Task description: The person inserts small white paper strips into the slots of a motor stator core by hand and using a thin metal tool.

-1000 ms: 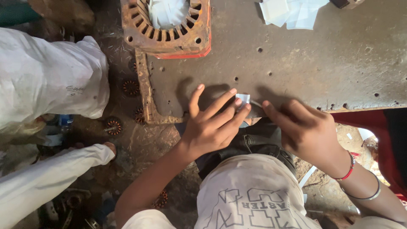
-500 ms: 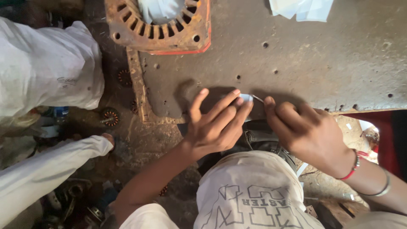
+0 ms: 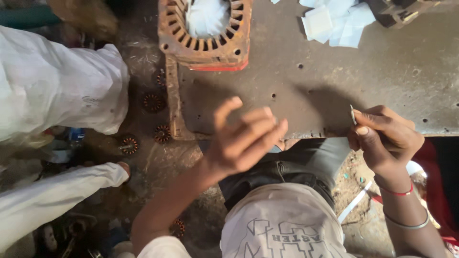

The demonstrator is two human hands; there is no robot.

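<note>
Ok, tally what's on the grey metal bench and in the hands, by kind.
Rusty ring-shaped slotted metal stator: 1
Pile of white paper pieces: 1
Dark metal part, far right: 1
Thin pale slip pinched in right hand: 1
Total: 4

light: dim, warm | shadows: soft, under hands on metal table [image 3: 382, 76]; left hand [image 3: 244, 138] motion-blurred | edges: dark, soft
</note>
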